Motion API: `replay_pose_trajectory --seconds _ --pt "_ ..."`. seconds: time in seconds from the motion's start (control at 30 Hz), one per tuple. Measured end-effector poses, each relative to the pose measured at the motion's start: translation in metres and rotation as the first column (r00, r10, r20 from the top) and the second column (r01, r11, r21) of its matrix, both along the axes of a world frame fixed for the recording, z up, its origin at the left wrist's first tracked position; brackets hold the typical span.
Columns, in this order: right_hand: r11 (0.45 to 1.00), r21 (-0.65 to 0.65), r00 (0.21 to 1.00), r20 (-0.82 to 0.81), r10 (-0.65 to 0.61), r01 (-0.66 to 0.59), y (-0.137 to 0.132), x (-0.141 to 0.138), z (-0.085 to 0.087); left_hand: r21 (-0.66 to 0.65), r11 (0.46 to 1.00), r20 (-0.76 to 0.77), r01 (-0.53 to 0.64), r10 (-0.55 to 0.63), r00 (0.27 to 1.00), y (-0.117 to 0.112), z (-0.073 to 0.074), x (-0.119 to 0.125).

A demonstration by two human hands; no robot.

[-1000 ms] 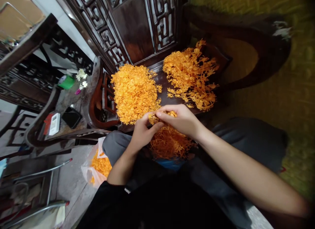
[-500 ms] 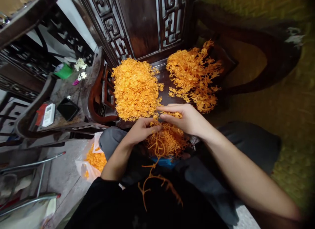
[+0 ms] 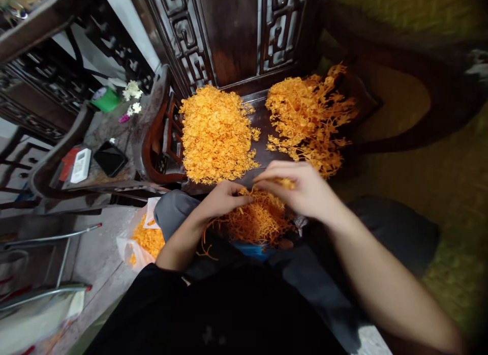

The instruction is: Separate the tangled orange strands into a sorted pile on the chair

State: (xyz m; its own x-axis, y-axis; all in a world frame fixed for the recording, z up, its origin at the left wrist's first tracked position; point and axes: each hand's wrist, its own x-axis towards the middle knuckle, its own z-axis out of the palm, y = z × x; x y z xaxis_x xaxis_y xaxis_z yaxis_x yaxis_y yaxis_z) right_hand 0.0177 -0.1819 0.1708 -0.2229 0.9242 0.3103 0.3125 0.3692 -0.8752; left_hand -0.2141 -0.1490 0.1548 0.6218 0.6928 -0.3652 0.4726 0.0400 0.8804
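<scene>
My left hand (image 3: 222, 201) pinches a thin orange flower stem, whose branching end (image 3: 206, 250) hangs below that wrist. Just to its right, my right hand (image 3: 295, 184) is curled with small orange flower heads (image 3: 286, 183) in its fingers. Beneath both hands a tangled heap of orange stems (image 3: 259, 223) rests between my knees, over something blue (image 3: 253, 250). Beyond them, on a dark wooden seat (image 3: 261, 116), lie a dense pile of orange flower heads (image 3: 217, 136) at the left and a looser bunch of orange flower sprigs (image 3: 308, 121) at the right.
A carved wooden side table holds a phone (image 3: 110, 158), a white remote control (image 3: 81, 165), green tape (image 3: 105, 98) and white flowers (image 3: 132, 90). On the floor at left stands a plastic bag (image 3: 145, 240) of orange flowers. A carved backrest (image 3: 236, 34) rises behind the seat.
The long branching stem that hung in front of my shirt has swung down and left, mostly behind my left wrist. My right hand has moved rightward, away from the left. The view has shifted slightly.
</scene>
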Motion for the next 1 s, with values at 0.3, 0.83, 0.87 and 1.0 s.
replay_pose_trajectory --seconds 0.3,0.83,0.87,1.0 --pt "0.973 0.211 0.844 0.536 -0.034 -0.095 -0.016 -0.027 -0.027 0.143 0.990 -0.063 0.007 0.002 0.998 -0.005 -0.008 0.011" --pt "0.628 -0.294 0.595 -0.203 -0.778 0.721 0.074 0.001 -0.034 0.283 0.924 -0.060 0.255 -0.248 0.967 -0.022 -0.030 0.005" --pt "0.643 -0.365 0.589 -0.261 -0.765 0.673 0.085 -0.001 -0.029 0.335 0.912 -0.104 0.235 -0.212 0.972 -0.025 -0.037 0.008" --pt "0.766 -0.355 0.717 -0.286 -0.635 0.537 0.131 -0.031 -0.014 0.450 0.866 -0.237 0.219 -0.121 0.964 -0.030 -0.065 0.018"
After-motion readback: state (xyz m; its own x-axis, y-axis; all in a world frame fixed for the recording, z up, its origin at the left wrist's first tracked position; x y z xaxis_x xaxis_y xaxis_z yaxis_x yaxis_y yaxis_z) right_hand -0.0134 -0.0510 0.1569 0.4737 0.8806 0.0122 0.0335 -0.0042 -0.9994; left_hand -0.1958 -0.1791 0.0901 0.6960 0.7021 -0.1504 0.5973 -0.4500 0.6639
